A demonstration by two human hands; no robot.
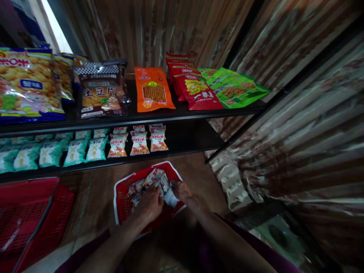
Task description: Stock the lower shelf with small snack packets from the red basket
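Both hands reach down into a red basket [121, 204] with a white rim on the floor. Small snack packets [155, 176] in white, red and orange lie heaped inside it. My left hand [152, 201] is closed over the packets in the middle of the heap, its fingertips partly hidden among them. On the basket's right side, my right hand [182, 191] has curled fingers closed at the edge of a packet. Just below it lies a pale white packet [171, 198]. Dim light blurs the fingertips.
Behind the basket, a lower black shelf [193, 136] holds rows of teal packets [75, 151] and shrimp-print packets [139, 143]. Larger bags, including an orange bag [153, 91], stand on the upper shelf [182, 113]. Another red basket [25, 216] is at left; a corrugated wall [284, 132] rises at right.
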